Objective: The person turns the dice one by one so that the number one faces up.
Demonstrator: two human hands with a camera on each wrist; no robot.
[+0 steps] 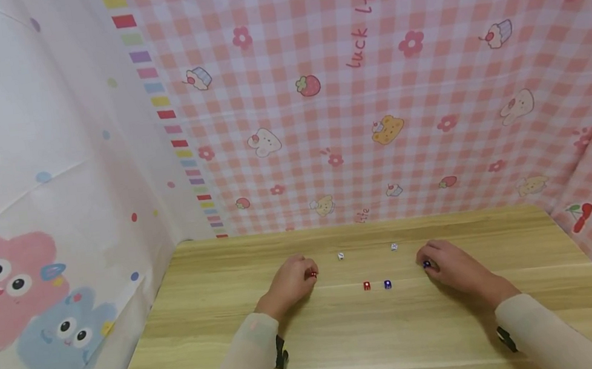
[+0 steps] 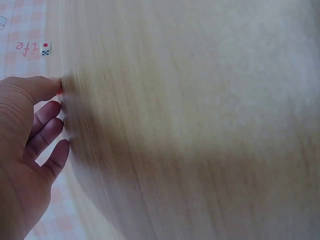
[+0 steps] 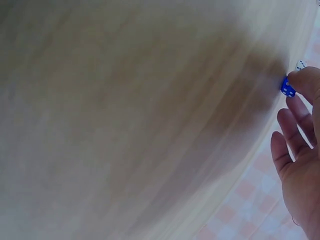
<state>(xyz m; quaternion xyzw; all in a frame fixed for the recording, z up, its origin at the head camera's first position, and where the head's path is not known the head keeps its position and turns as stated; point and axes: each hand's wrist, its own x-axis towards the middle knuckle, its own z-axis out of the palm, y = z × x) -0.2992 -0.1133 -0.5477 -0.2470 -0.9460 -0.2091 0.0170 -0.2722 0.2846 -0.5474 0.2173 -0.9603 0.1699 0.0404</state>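
Note:
My left hand [image 1: 292, 280] pinches a red die [image 1: 314, 274] between thumb and fingertips, low over the wooden table; in the left wrist view only a sliver of red shows at the thumb tip. On the other side, my right hand [image 1: 454, 265] holds a blue die [image 3: 287, 87] the same way, its white pips facing the right wrist camera. Between the hands, a second red die [image 1: 367, 286] and a second blue die [image 1: 388, 284] lie side by side with a small gap. Farther back are two white dice, one on the left [image 1: 341, 256] and one on the right [image 1: 394, 247].
The wooden table [image 1: 347, 343] ends at a pink checked cloth [image 1: 342, 112] hanging behind it. A white cloth with cartoon figures [image 1: 38, 281] hangs along the left side. Dark straps [image 1: 281, 352] sit at both cuffs.

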